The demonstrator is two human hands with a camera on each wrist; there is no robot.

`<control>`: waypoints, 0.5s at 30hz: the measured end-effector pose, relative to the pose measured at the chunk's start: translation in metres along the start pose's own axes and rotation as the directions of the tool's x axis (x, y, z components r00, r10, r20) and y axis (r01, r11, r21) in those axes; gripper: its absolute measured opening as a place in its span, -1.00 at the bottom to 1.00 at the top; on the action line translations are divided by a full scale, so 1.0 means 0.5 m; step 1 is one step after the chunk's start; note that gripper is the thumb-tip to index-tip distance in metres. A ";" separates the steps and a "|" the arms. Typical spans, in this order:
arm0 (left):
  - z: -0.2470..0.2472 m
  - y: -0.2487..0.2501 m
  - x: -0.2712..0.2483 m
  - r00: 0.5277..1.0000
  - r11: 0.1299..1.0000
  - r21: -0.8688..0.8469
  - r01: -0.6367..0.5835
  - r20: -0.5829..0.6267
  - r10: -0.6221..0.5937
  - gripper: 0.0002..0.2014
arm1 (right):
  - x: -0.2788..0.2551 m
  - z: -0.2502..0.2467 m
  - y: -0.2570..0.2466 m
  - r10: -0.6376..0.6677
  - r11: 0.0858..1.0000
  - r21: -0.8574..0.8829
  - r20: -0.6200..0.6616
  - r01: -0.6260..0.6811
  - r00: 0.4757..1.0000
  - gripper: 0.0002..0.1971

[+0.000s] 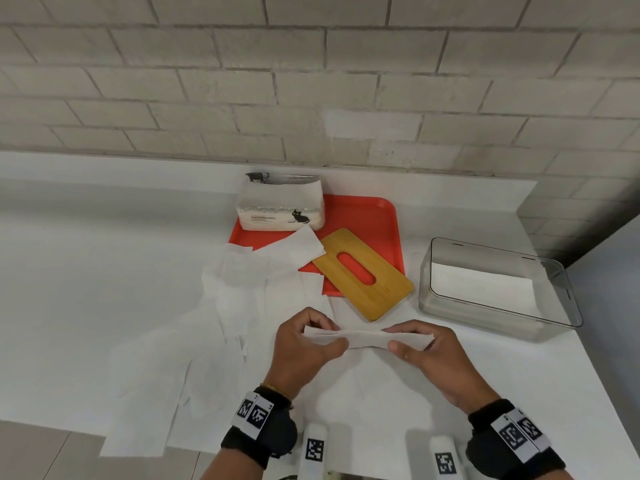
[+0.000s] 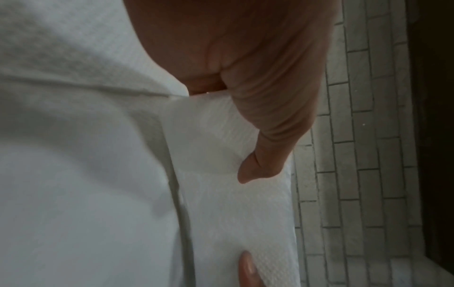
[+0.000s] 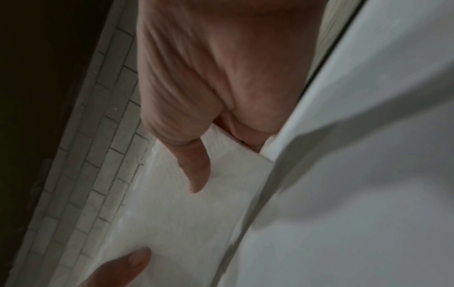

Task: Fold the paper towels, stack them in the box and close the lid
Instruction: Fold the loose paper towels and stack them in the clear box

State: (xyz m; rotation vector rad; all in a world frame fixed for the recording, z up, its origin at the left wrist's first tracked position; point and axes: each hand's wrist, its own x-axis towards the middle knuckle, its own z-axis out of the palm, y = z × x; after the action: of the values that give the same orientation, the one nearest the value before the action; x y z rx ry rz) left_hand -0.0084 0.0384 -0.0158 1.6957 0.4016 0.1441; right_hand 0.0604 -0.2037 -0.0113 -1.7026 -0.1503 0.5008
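A folded white paper towel (image 1: 367, 337) is held level above the counter between both hands. My left hand (image 1: 311, 337) pinches its left end, thumb (image 2: 258, 169) on the towel (image 2: 228, 203). My right hand (image 1: 412, 341) pinches the right end, thumb (image 3: 196, 170) lying on the towel (image 3: 184, 213). The clear plastic box (image 1: 498, 289) stands to the right with folded towels inside. Its wooden lid (image 1: 367, 271) with an oval slot lies partly on the red tray (image 1: 374, 220). Several unfolded towels (image 1: 194, 341) are spread on the counter at left.
A wrapped pack of paper towels (image 1: 282, 206) sits at the tray's back left corner. The white counter (image 1: 86, 254) ends at a brick wall behind and drops off at the right past the box. Its front edge runs just under my wrists.
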 end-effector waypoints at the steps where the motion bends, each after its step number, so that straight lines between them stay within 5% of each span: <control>1: -0.002 -0.004 0.001 1.000 1.000 0.014 0.001 0.001 -0.001 -0.71 | 0.000 -0.007 0.001 -0.014 0.999 -0.029 0.027 0.014 1.000 -0.78; 8: 0.024 -0.038 0.004 0.999 0.993 0.121 0.012 -0.032 -0.008 -0.64 | 0.003 -0.012 0.022 0.011 0.996 -0.093 0.026 -0.008 1.000 -0.77; 15: 0.060 0.008 0.029 1.000 0.998 -0.066 0.006 0.019 -0.004 -0.74 | -0.023 -0.063 -0.002 -0.030 0.998 0.048 -0.148 0.038 0.988 -0.82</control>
State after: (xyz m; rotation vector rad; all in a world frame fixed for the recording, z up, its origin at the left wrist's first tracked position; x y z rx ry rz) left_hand 0.0154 0.0151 -0.0189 1.6300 0.3835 0.1365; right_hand 0.0631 -0.2365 -0.0039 -1.6779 -0.0590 0.3487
